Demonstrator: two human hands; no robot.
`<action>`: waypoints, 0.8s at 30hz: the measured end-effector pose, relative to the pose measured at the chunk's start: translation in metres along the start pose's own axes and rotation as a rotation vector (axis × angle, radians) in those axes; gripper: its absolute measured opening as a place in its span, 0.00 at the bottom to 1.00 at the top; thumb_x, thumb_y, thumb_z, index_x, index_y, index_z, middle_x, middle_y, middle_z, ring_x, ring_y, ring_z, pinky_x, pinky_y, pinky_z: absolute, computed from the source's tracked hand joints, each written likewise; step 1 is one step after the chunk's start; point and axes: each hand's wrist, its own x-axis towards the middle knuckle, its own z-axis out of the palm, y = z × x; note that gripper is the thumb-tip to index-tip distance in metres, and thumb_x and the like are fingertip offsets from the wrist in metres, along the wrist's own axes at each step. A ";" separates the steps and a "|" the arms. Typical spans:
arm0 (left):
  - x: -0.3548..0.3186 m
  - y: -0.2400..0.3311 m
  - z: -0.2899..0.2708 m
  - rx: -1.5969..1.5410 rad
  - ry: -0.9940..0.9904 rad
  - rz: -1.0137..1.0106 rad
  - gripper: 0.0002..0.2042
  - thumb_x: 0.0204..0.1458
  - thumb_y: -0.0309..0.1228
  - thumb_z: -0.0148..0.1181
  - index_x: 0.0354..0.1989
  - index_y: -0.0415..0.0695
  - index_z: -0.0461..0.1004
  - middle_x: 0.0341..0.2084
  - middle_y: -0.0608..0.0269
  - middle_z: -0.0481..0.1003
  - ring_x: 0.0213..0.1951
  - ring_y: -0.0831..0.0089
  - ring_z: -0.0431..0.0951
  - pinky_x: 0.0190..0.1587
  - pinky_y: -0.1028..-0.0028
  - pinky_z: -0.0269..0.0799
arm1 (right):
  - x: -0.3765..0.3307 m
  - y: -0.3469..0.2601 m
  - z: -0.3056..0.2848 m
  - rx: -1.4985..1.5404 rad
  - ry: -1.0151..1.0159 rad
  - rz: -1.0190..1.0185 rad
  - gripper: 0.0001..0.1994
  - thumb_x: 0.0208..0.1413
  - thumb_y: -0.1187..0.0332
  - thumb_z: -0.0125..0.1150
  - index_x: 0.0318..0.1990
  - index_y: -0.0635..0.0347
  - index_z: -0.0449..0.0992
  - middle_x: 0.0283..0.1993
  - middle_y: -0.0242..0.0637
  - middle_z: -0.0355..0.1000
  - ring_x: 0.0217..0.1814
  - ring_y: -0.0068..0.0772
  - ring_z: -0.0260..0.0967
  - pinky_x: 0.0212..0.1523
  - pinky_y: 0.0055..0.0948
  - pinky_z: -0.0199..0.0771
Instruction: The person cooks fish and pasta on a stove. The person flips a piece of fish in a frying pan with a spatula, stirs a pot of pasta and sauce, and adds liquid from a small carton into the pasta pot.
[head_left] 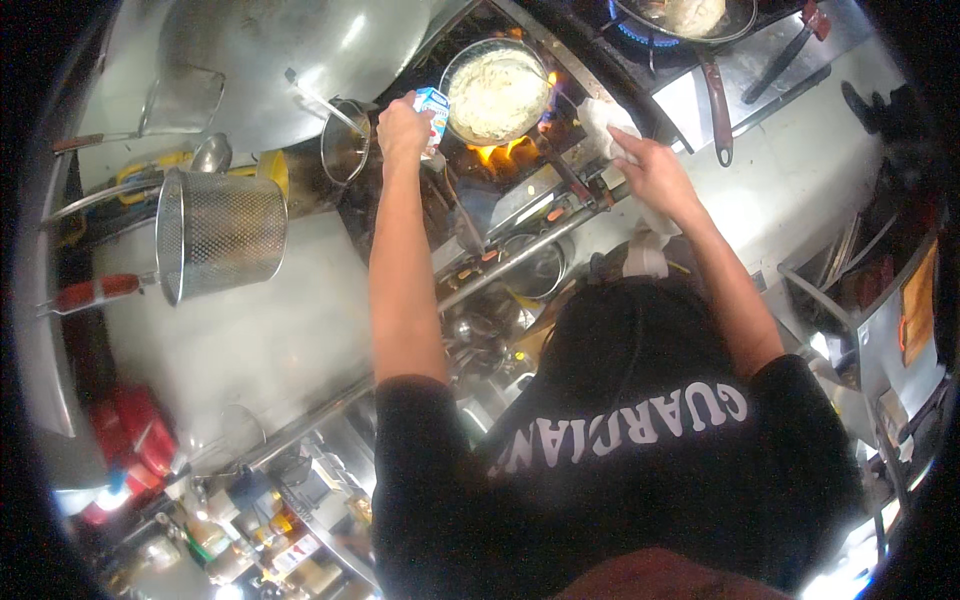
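My left hand (402, 130) is closed around a small blue and white carton (432, 112), held at the left rim of a round pan (456, 122). Pale, creamy food (495, 92) fills the pan, and orange flames (505, 155) rise beneath and beside it. On the pan's right, my right hand (655, 178) grips a white cloth (603, 125) with the index finger stretched along it. Whether a pan handle lies inside the cloth I cannot tell.
A second pan (745, 20) sits over a blue flame at the upper right, its brown handle (719, 110) jutting toward me. On the left are a large metal wok (270, 60), a perforated strainer basket (222, 235) and a ladle (211, 155). A metal rail (500, 265) runs along the stove front.
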 end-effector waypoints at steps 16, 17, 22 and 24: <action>-0.034 -0.007 -0.017 -0.149 0.083 -0.075 0.21 0.52 0.36 0.69 0.56 0.51 0.81 0.44 0.43 0.81 0.48 0.48 0.82 0.54 0.57 0.76 | 0.016 -0.002 0.008 -0.015 0.000 0.004 0.25 0.59 0.66 0.64 0.65 0.52 0.74 0.53 0.58 0.76 0.56 0.62 0.73 0.57 0.51 0.73; -0.038 -0.005 -0.018 -0.150 0.085 -0.079 0.21 0.52 0.36 0.69 0.56 0.51 0.81 0.44 0.43 0.81 0.48 0.48 0.82 0.54 0.57 0.76 | 0.015 -0.003 0.009 -0.016 -0.003 0.001 0.25 0.59 0.66 0.64 0.65 0.52 0.74 0.53 0.58 0.76 0.56 0.62 0.73 0.57 0.51 0.73; -0.047 -0.006 -0.017 -0.206 0.111 0.003 0.21 0.51 0.36 0.69 0.55 0.47 0.81 0.44 0.41 0.81 0.47 0.49 0.83 0.54 0.58 0.76 | 0.012 0.005 0.015 0.024 0.049 0.015 0.25 0.58 0.66 0.65 0.65 0.49 0.74 0.53 0.59 0.76 0.55 0.64 0.74 0.57 0.51 0.73; -0.050 -0.010 -0.017 -0.211 0.165 0.024 0.21 0.51 0.37 0.69 0.54 0.46 0.81 0.44 0.41 0.81 0.47 0.50 0.84 0.54 0.60 0.76 | 0.012 -0.001 0.013 0.000 0.031 0.028 0.25 0.58 0.66 0.65 0.65 0.49 0.74 0.52 0.60 0.76 0.55 0.64 0.73 0.57 0.51 0.73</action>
